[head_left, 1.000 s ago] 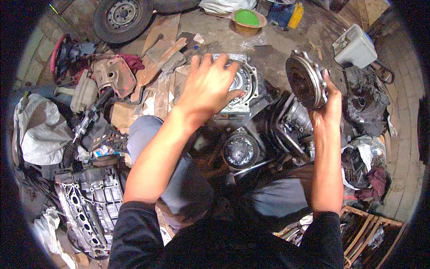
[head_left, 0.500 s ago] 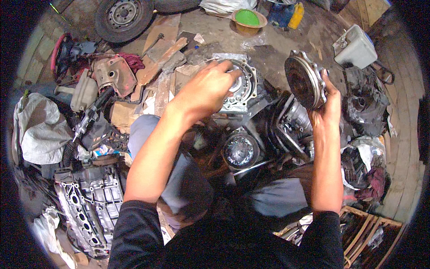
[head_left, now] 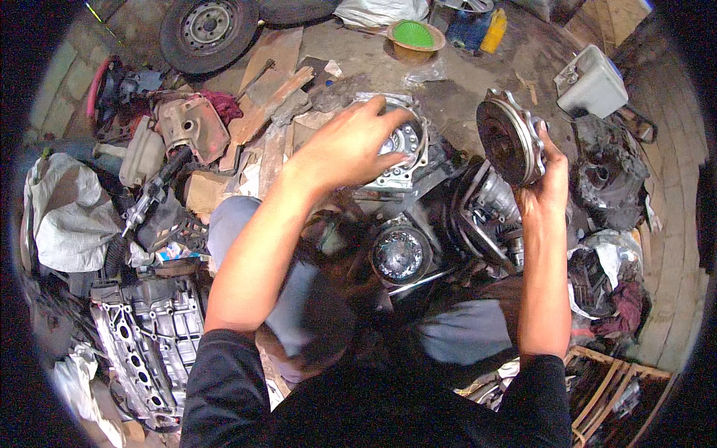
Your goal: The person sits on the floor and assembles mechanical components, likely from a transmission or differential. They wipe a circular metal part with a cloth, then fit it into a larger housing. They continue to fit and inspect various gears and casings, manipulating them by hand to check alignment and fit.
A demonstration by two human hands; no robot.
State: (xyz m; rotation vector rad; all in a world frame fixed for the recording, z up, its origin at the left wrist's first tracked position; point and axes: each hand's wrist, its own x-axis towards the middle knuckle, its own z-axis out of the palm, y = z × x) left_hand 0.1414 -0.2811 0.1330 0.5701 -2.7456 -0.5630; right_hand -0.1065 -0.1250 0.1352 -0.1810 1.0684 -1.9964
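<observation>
My left hand (head_left: pixel 355 145) lies over a silver metal housing (head_left: pixel 396 179) in front of me, its thumb and forefinger spread apart. Between them shows a round metal part with small holes (head_left: pixel 407 140) seated in the housing; whether the fingertips touch it, I cannot tell. Raised on the right, my right hand (head_left: pixel 550 170) grips a thick round metal part with a scalloped rim (head_left: pixel 511 138), its dark, greasy face turned toward the left. The palm hides part of its lower right edge.
A dark round part with a shiny centre (head_left: pixel 402 254) sits between my knees, beside a metal assembly (head_left: pixel 493 201). An engine block (head_left: pixel 153 343) lies at lower left. Cardboard and wood scraps (head_left: pixel 261 104), a wheel (head_left: pixel 209 33), a green-lined bowl (head_left: pixel 414 37) and a grey container (head_left: pixel 594 82) lie farther out.
My left hand's thumb and forefinger have spread wider, uncovering more of the round part in the housing. My right hand still holds the scalloped part in almost the same place.
</observation>
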